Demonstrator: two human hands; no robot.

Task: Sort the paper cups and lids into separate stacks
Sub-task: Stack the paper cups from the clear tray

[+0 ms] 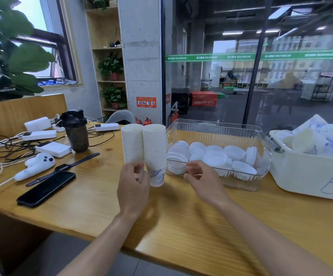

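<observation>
paper cups (154, 154) stand nested in two tall white stacks.

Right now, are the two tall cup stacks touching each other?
Touching. The head view shows the left cup stack and the right cup stack pressed side by side, no gap visible between them.

Worktop (181, 222): varnished wood with visible grain and a soft sheen. Two cup stacks (144, 148): matt white paper with ribbed rims. Lid tray (219, 134): clear, glossy, fluted plastic holding matt white lids (215, 156). Bin (309, 176): opaque, smooth cream plastic. Phone (46, 188): glossy black glass. Shaker bottle (75, 132): dark translucent plastic.
</observation>
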